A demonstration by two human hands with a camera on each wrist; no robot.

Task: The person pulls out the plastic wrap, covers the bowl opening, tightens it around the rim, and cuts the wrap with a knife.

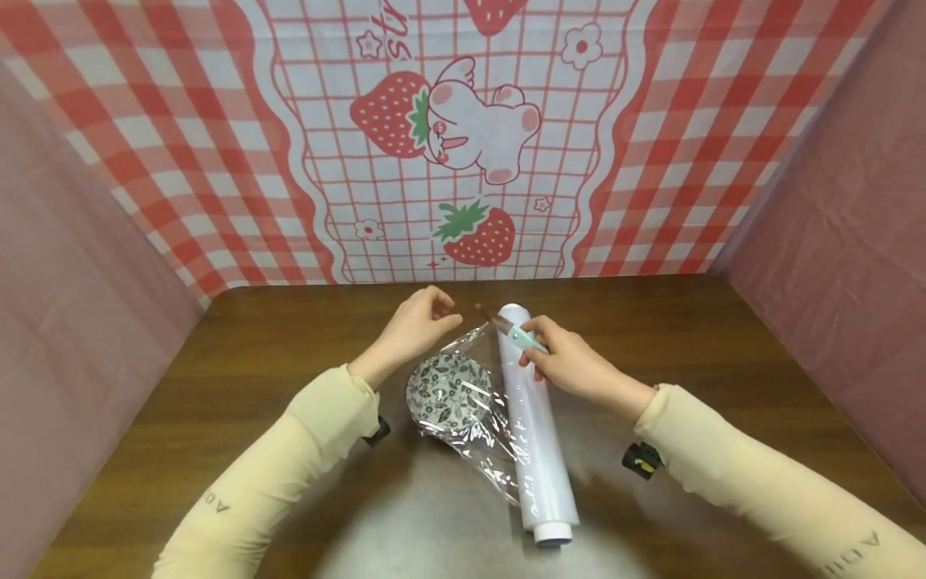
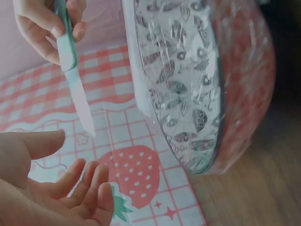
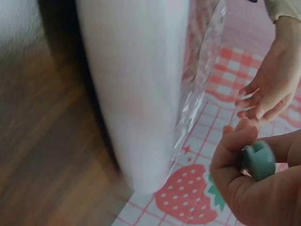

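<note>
My right hand (image 1: 575, 359) grips the mint-green handle of a fruit knife (image 1: 526, 339). Its blade points away to the left, over the far end of a plastic wrap roll (image 1: 541, 458). In the left wrist view the pale knife blade (image 2: 81, 101) is bare and extends toward the left fingers. My left hand (image 1: 418, 328) holds nothing; its fingers bend loosely above the far side of a bowl (image 1: 448, 392) patterned with dark leaves and flowers. Clear plastic wrap (image 1: 486, 460) covers the bowl and runs across to the roll on its right.
Everything stands on a dark brown wooden table (image 1: 289, 338), with a bright glare near its front. Behind it hangs a red-and-white checked cloth (image 1: 463, 233) with strawberry prints. Pink cloth walls (image 1: 832, 201) close off both sides.
</note>
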